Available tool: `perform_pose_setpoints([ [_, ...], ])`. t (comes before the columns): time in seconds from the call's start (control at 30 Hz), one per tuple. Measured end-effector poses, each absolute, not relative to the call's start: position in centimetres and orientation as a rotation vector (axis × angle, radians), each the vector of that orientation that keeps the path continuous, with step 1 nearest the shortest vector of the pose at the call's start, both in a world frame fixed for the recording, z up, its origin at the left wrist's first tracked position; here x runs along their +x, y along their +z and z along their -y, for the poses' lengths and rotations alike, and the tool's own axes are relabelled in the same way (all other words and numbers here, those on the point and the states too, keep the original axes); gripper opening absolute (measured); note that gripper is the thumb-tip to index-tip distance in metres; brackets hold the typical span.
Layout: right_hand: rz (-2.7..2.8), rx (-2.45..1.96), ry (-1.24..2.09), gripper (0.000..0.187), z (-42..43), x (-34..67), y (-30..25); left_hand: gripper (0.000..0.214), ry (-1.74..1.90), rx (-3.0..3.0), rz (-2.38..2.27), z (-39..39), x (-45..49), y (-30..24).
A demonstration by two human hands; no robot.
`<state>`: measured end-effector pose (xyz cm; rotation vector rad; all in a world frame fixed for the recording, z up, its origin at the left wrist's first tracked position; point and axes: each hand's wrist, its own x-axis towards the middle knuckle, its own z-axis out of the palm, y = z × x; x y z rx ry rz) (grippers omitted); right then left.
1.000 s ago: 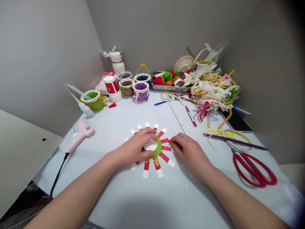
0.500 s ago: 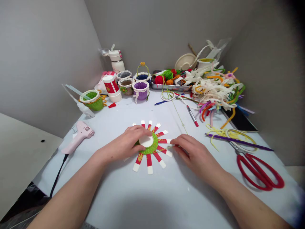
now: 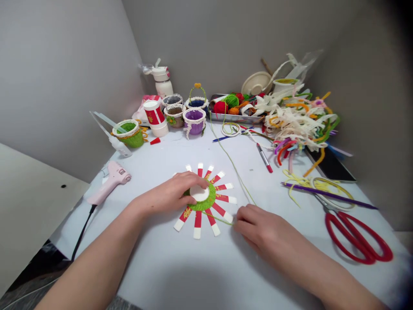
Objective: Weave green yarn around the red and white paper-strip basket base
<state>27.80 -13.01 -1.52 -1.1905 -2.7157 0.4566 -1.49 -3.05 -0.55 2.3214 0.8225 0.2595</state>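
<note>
A paper cup, cut into red and white strips that splay out like rays, lies flat with its round white base up. Green yarn is woven in a ring around that base. My left hand grips the cup at the base, thumb on the near side and fingers over the far side. To the right of the strips, my right hand pinches the loose green yarn strand. One stretch of it runs from the ring to my fingertips; the rest trails back toward the tray of yarn balls.
A pink glue gun lies at left, red-handled scissors at right. Along the back stand a green basket, a red and white cup, a purple basket and a metal tray. A marker lies nearer.
My right hand has moved slightly toward me, bringing the yarn with it. The strips have turned clockwise a little under my left hand. More slack strand shows behind my right hand.
</note>
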Motion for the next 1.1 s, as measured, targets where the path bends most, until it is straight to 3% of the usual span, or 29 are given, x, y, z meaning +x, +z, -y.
perform_pose_setpoints([
  [0.4, 2.674, -1.301, 0.523, 0.027, 12.9, 28.2, -1.0, 0.045, 0.248, 2.312, -0.825, 3.1, -1.5, -0.3],
  [0.77, 2.686, -1.316, 0.189, 0.031, 12.9, 28.0, -2.2, 0.044, 0.268, 2.277, -0.829, 3.1, -1.4, -0.3],
  [1.1, 2.357, -1.455, 0.312, 0.027, 9.3, 27.5, -3.7, 0.044, 0.311, 2.292, -0.727, 3.1, -1.3, -0.7],
])
